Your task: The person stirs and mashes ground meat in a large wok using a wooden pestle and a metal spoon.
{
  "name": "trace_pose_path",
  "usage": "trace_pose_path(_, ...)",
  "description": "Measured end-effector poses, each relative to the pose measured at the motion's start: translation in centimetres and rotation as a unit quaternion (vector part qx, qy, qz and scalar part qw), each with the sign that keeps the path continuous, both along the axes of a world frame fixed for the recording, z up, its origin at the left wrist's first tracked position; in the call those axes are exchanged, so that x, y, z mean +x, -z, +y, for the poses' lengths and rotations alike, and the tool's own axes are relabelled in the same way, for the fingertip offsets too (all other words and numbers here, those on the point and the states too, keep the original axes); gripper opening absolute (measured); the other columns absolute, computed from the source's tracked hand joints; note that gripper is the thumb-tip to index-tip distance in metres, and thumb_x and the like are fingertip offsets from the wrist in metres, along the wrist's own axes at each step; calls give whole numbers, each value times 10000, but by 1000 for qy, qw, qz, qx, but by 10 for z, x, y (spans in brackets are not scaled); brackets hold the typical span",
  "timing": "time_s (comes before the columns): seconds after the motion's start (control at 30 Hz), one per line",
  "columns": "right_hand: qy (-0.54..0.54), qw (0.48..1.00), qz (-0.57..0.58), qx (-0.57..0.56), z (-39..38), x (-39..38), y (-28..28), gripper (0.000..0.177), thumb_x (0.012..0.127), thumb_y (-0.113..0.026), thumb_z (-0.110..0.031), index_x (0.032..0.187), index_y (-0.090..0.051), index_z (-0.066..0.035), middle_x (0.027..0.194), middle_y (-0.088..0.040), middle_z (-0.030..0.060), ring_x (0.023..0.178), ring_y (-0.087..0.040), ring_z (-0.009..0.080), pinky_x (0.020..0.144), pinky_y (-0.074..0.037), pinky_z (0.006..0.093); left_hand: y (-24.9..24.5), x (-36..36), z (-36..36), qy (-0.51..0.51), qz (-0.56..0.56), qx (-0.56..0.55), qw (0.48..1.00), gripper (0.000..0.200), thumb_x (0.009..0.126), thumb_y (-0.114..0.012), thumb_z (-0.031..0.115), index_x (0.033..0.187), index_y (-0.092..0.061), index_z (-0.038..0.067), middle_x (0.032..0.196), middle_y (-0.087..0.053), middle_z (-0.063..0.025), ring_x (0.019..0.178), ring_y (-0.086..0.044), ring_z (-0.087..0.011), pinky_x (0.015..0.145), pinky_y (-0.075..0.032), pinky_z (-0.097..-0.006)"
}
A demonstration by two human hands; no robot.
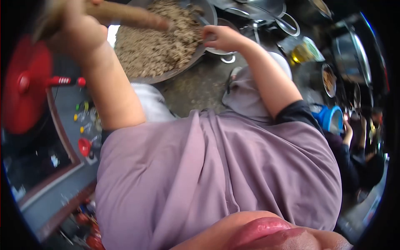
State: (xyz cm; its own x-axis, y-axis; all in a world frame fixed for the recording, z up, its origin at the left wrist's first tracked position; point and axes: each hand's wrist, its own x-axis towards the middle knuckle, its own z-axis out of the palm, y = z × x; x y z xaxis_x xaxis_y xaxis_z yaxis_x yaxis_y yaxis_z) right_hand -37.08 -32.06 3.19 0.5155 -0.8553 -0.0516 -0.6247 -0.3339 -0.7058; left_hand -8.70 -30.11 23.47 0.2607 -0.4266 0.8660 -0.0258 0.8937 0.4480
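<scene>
At the upper left, my left hand (83, 39) is closed around a thick wooden stick (129, 16), blurred by motion. Its far end reaches over a large wok (160, 78) full of brown, crumbly food (154, 52). My right hand (223, 38), fingers curled, is at the wok's right rim. A metal utensil handle (201, 19) runs from the food toward those fingers and seems to be in their grip. The utensil's working end is buried or out of sight.
A red fan (25, 83) stands at left, near several bottles (83, 116) and a red funnel (84, 146). On the right are a bag of yellow oil (302, 54), a bowl of food (328, 80) and a blue bucket (331, 118) by another person's hand (348, 131).
</scene>
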Motion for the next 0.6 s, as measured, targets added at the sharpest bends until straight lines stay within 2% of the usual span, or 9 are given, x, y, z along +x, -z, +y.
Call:
trace_pose_path(0.03, 7, 999, 15, 50, 4, 1, -11, 290, 819, -723, -165, 1061, -580, -99, 853, -652, 62, 674, -635, 150, 649, -504, 324, -17, 24, 9, 50, 10, -29, 998, 86, 706, -535, -25, 650, -516, 38, 671, -540, -92, 542, -536, -204, 566, -481, -365)
trace_pose_path(0.07, 1, 1000, 17, 14, 4, -1, -6, 280, 818, -716, -141, 1057, -578, -91, 792, -619, 62, 658, -618, 142, 627, -488, 316, -26, 20, 35, 118, 100, 21, 988, 54, 715, -543, 5, 734, -546, 55, 679, -540, -100, 570, -535, -216, 593, -484, -374)
trace_pose_path(0.13, 11, 1000, 10, 12, 6, -2, -3, 272, 818, -713, -126, 1050, -578, -80, 750, -594, 49, 646, -604, 138, 610, -477, 315, -16, 36, 15, 165, 90, 115, 975, 59, 752, -588, 75, 798, -553, 86, 680, -555, -64, 604, -556, -212, 584, -489, -365)
trace_pose_path(0.2, 16, 997, 35, 68, 6, 3, -5, 293, 797, -725, -190, 1047, -599, -103, 874, -647, 108, 830, -630, 251, 744, -486, 361, 37, -33, -2, 61, -55, 107, 991, 83, 785, -614, 78, 762, -534, 67, 710, -565, -43, 623, -559, -146, 594, -453, -281)
trace_pose_path(0.23, 17, 995, 48, 91, 4, 5, -9, 306, 786, -731, -222, 1045, -609, -114, 936, -674, 137, 921, -643, 307, 811, -490, 384, 103, -27, -49, -149, -122, 223, 956, 126, 744, -642, 106, 800, -549, 41, 751, -589, -52, 658, -584, -196, 639, -477, -328)
trace_pose_path(0.27, 7, 996, 52, 69, 2, 6, -8, 307, 787, -732, -221, 1047, -608, -112, 928, -673, 137, 908, -645, 307, 804, -490, 384, 132, -40, -63, -305, -64, 62, 948, 153, 712, -666, 114, 783, -565, 24, 729, -601, -46, 686, -597, -219, 660, -488, -363)
trace_pose_path(0.37, 4, 999, 37, 9, 3, 3, -2, 288, 804, -726, -192, 1048, -607, -96, 837, -660, 107, 767, -659, 243, 717, -494, 357, 107, -39, -60, -227, -29, 137, 964, 128, 727, -659, 98, 789, -579, 20, 725, -613, -56, 680, -608, -211, 653, -493, -348)
trace_pose_path(0.47, 35, 996, -20, 83, 4, 2, -12, 264, 814, -722, -164, 1039, -607, -86, 766, -625, 68, 654, -631, 169, 640, -484, 320, 38, -34, -12, -91, -2, 148, 985, 76, 764, -630, 50, 771, -555, 37, 710, -578, -50, 634, -574, -160, 603, -471, -290)
trace_pose_path(0.6, 36, 996, -1, 87, 2, 1, -14, 234, 838, -700, -116, 1024, -572, -53, 741, -557, 29, 661, -557, 110, 614, -461, 274, -18, -20, 26, 76, 80, -32, 993, 157, 785, -572, -30, 696, -498, 76, 654, -519, -28, 531, -501, -116, 520, -418, -267)
